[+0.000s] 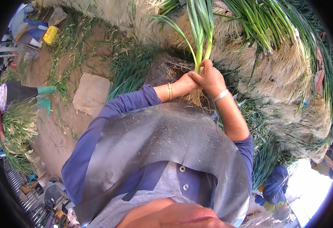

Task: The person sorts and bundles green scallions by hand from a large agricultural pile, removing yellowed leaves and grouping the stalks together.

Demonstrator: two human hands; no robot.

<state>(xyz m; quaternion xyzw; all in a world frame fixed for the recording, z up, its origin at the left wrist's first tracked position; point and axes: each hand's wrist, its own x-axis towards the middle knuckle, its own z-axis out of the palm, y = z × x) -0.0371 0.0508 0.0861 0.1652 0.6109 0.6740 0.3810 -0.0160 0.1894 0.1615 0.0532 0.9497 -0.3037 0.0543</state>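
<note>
Several green onion stalks [199,54] stand out from my two hands, leaves towards the top of the view and stringy roots [194,97] hanging below. My left hand [188,82] closes around the lower stems. Against it, my right hand [212,78] grips the same stems, its thumb and fingers at their pale bases. Part of the stems is hidden behind the fingers. A black apron [166,128] covers my front and lap, with loose root bits on the dark sheet [166,67] beyond it.
A large heap of rooted green onions [269,25] rises at the right. Cut leaves [132,68] and a flattened brown sack [91,92] lie on the ground at the left. Farther left, a person in green boots [8,94] bends beside a leafy bundle [19,128]. A yellow container [51,35] lies at the upper left.
</note>
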